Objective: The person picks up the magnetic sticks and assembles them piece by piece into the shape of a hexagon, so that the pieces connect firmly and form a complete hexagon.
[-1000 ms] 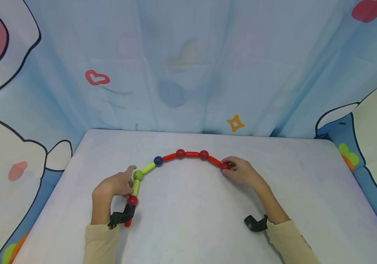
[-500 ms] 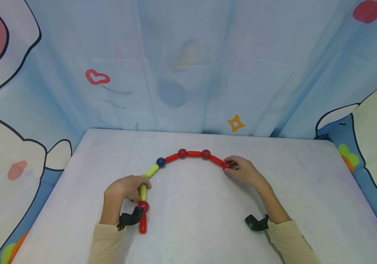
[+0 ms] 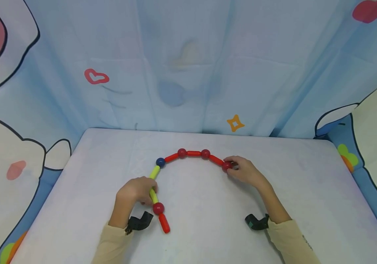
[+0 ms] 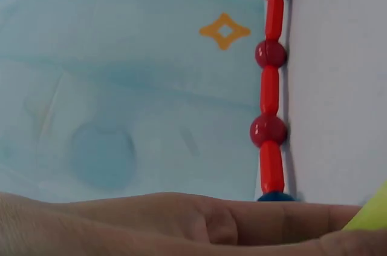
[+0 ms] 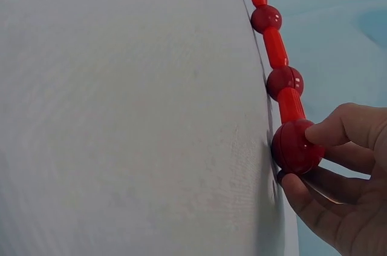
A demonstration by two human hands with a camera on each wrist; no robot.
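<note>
A curved chain of toy magnetic rods and balls lies on the white table (image 3: 208,212). My left hand (image 3: 137,191) grips its left bend, fingers over the joint between two yellow-green rods (image 3: 154,172); the ball there is hidden. Below that hand, a red ball (image 3: 158,208) and a red rod (image 3: 164,223) form the near end. Beyond the bend come a blue ball (image 3: 160,162), then red rods (image 3: 193,153) alternating with red balls (image 3: 182,153). My right hand (image 3: 243,171) pinches the chain's last red ball (image 5: 297,147) between thumb and fingers.
A light blue curtain (image 3: 188,73) with cartoon prints hangs behind the table and along both sides. Each wrist carries a black camera mount (image 3: 256,222), and the left one (image 3: 139,222) sits close to the chain's near end.
My left hand has moved right and closed over the yellow-green joint. The chain's near end has swung right, now slanting inward. The right hand has stayed nearly still on its red ball.
</note>
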